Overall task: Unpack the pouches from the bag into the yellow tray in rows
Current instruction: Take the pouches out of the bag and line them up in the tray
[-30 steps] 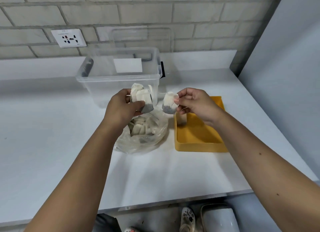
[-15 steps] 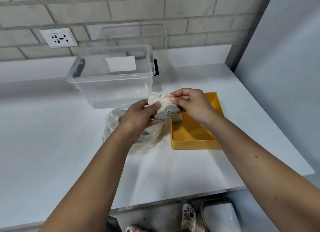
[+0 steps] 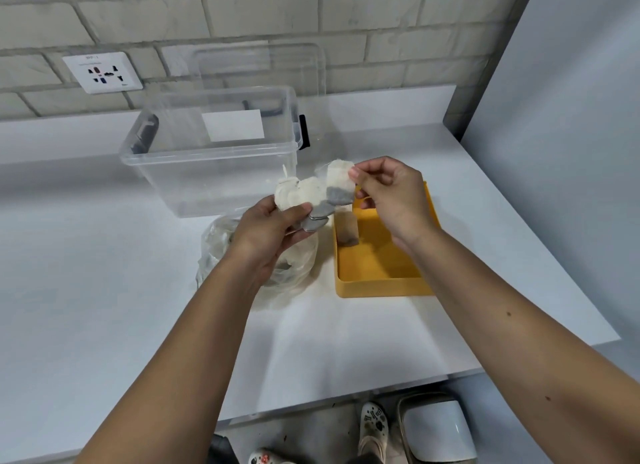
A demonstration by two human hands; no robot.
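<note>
Yellow tray point(image 3: 381, 285) holding one pouch point(image 3: 347, 229) in its far-left corner, right hand point(image 3: 391, 195) pinching second pouch point(image 3: 338, 186) by its top corner, left hand point(image 3: 272, 229) gripping bunch of pouches point(image 3: 299, 195), number unclear, bag point(image 3: 214, 255) half hidden behind it

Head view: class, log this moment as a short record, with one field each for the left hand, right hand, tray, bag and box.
left: left hand grips a bunch of pouches above the bag
right: right hand pinches a single pouch by its top edge
tray: yellow tray holds one placed pouch near its far left corner
bag: clear bag on the table, left of the tray
box: clear box, open, behind the bag
</note>
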